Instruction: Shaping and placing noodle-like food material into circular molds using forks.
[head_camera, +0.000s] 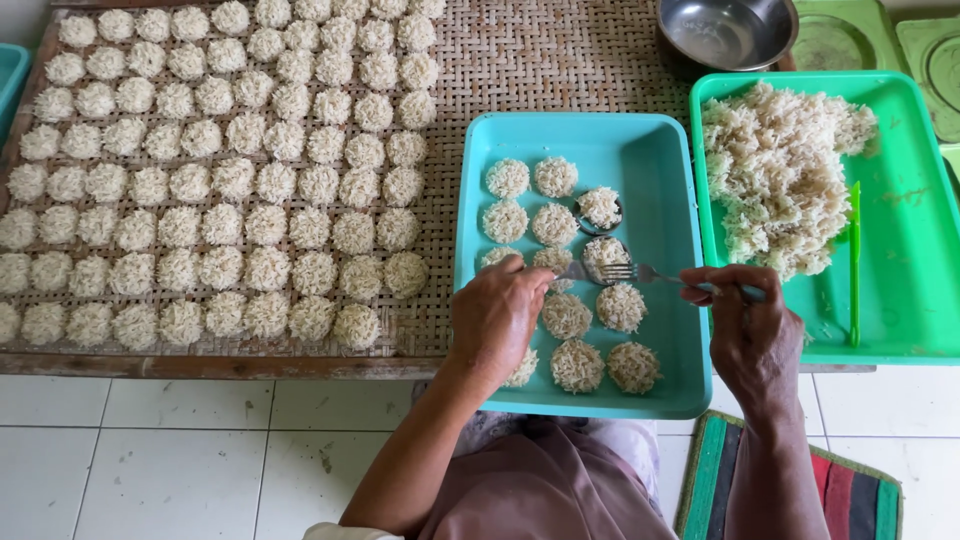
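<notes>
My right hand (748, 325) holds a metal fork (640, 273) by its handle, tines pointing left at a round metal ring mould (605, 252) filled with white shredded rice strands. My left hand (497, 315) rests on the teal tray (650, 160), its fingers pinching the near edge of that mould. Several round rice cakes (565, 315) lie in rows on the teal tray. A second ring mould with a cake (599, 208) sits further back. A green tray (900, 260) on the right holds a heap of loose rice strands (775, 175).
A woven bamboo mat (520, 60) on the left carries several rows of finished round cakes (215, 180). A steel bowl (727, 32) stands behind the trays. A green stick (855, 260) lies in the green tray. White floor tiles (180, 450) and a striped rug (850, 490) lie below.
</notes>
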